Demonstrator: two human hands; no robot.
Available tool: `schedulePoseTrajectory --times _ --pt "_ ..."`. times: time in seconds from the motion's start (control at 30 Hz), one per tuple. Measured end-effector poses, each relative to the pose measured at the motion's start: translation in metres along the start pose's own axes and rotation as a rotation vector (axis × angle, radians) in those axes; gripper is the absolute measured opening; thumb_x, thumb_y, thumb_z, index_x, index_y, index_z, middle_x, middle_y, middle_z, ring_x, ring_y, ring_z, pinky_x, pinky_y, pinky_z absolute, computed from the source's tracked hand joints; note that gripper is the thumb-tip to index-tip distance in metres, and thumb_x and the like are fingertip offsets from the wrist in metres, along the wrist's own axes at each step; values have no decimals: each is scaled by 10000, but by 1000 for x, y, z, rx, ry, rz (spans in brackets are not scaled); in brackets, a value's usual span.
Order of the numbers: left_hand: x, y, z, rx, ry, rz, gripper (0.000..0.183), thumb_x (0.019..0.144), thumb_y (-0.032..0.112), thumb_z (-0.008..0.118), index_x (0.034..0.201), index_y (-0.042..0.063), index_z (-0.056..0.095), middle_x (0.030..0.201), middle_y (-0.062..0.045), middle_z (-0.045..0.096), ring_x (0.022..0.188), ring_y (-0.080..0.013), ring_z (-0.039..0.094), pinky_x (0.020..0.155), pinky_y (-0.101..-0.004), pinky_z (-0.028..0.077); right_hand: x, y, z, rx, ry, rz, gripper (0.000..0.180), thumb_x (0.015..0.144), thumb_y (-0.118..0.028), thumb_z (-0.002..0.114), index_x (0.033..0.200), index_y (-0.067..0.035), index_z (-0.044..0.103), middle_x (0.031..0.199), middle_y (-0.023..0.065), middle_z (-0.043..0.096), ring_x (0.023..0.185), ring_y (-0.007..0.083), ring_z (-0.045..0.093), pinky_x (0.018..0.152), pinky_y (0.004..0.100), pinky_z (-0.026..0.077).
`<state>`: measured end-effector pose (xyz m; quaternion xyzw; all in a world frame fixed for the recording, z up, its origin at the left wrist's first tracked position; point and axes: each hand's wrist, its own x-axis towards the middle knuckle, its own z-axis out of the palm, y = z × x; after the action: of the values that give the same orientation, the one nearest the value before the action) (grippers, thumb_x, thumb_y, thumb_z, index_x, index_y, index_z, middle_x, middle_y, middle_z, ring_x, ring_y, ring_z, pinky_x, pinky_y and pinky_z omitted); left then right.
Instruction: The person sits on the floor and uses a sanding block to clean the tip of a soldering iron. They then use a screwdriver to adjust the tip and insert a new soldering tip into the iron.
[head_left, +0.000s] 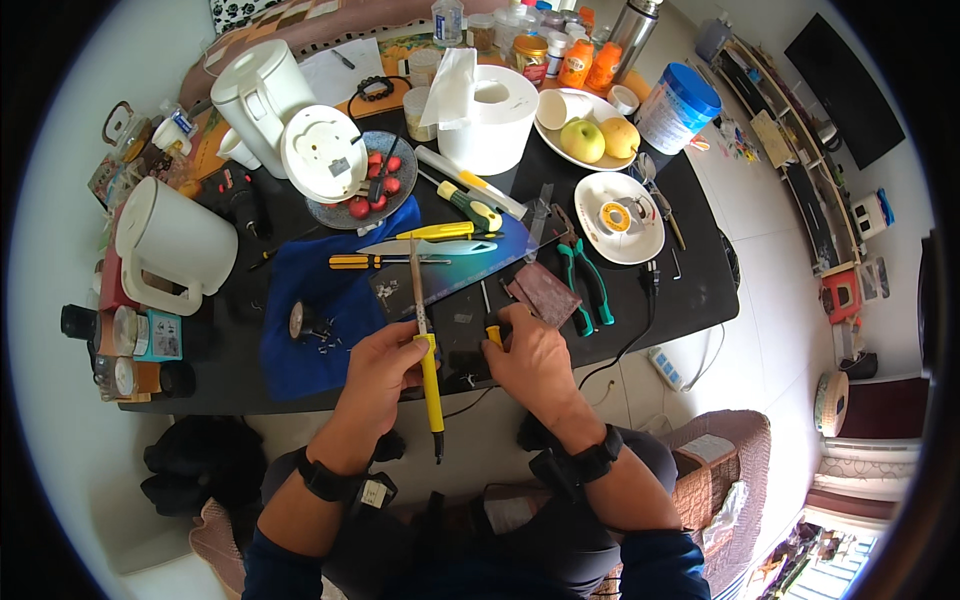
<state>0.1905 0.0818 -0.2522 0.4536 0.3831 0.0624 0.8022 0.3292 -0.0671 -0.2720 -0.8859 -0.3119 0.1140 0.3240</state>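
My left hand (384, 367) grips a soldering iron with a yellow handle (431, 390), its discoloured metal barrel pointing away from me over the table. In my right hand (529, 356), the fingers close around the yellow-and-black handle of a small screwdriver (492, 327); its thin shaft points away from me. A worn reddish sanding sheet or pad (546, 292) lies just beyond the right hand. Left of the iron, a small round metal-and-plastic part (301, 321) rests with several screws (327, 341) on a blue cloth (289, 367).
Beyond my hands lie a knife (427, 247), several screwdrivers and green-handled pliers (589, 281). A white dish (592, 244) holds a solder spool (615, 217). An upturned kettle base (324, 154) sits over a plate of red fruit, near two kettles (176, 244). A black power cord (637, 330) crosses the table edge.
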Motion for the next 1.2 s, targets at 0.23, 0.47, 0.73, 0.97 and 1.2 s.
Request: schedulePoseTrajectory --times 0.23,0.47,0.73,0.97,1.2 --pt "-9 8 4 -176 -158 398 312 903 -6 652 1212 -8 614 1114 -128 689 1034 -184 657 940 -327 517 -28 -55 -14 574 -202 -82 270 872 -179 780 1029 -1 651 727 104 632 663 126 610 599 306 494" --pt "-22 10 14 -261 -324 590 959 936 674 466 1595 63 133 1610 -234 252 1433 -331 374 1174 -484 280 -41 -64 -13 661 -247 -110 161 934 -133 697 1002 -14 611 704 148 612 591 270 615 551 360 474" --pt "-17 20 15 8 -640 494 1181 818 922 228 1603 50 90 1497 -326 412 1360 -426 470 1171 -498 269 -46 -62 -6 493 -190 -297 197 938 -136 668 956 -8 520 632 157 576 563 371 597 497 452 440" --pt "-23 23 23 -152 -299 596 1126 849 881 312 1581 36 172 1524 -314 375 1383 -417 442 1151 -484 332 -48 -69 -1 385 -274 -385 209 933 -111 665 999 20 516 635 162 545 551 372 585 514 432 458" --pt "-19 30 9 -530 -197 590 935 956 760 252 1557 43 236 1526 -323 356 1378 -442 435 1142 -514 355 -49 -63 -1 596 -179 -366 229 925 -136 660 984 20 503 628 177 567 571 396 603 503 458 459"
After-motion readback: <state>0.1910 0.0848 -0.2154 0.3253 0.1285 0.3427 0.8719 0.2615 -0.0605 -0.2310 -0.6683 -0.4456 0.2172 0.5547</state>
